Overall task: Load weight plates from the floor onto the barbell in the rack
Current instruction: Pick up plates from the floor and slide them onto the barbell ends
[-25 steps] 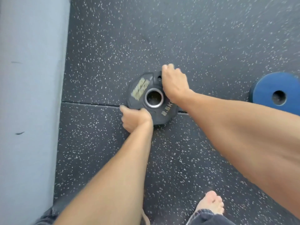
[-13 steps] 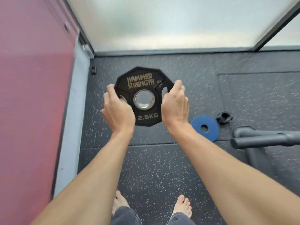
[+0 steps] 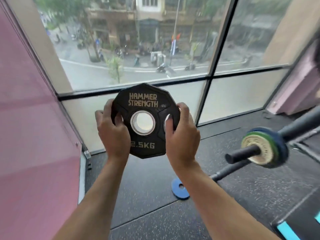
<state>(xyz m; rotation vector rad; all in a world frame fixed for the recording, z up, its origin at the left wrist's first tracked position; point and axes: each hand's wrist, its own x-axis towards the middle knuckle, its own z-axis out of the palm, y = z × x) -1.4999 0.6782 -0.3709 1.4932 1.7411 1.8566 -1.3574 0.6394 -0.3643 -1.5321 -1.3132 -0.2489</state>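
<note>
I hold a black 2.5 kg weight plate (image 3: 144,104) upright at chest height, its lettering facing me. My left hand (image 3: 112,132) grips its left edge and my right hand (image 3: 181,134) grips its right edge, fingers through the grip holes. To the right, the barbell (image 3: 242,154) points its bare sleeve end toward me, with a white-and-green plate (image 3: 259,149) and a blue plate (image 3: 282,146) behind it on the sleeve. A small blue plate (image 3: 178,189) lies flat on the floor below my right wrist.
A pink wall (image 3: 34,135) stands close on the left. A large glass window (image 3: 138,49) with dark frames fills the front. The floor (image 3: 242,196) is black speckled rubber. A black box with a cyan edge (image 3: 297,224) sits at the lower right.
I lifted the black plate off the floor with both hands and raised it upright to chest height. My view rose from the floor to the window, and the barbell end came into sight.
</note>
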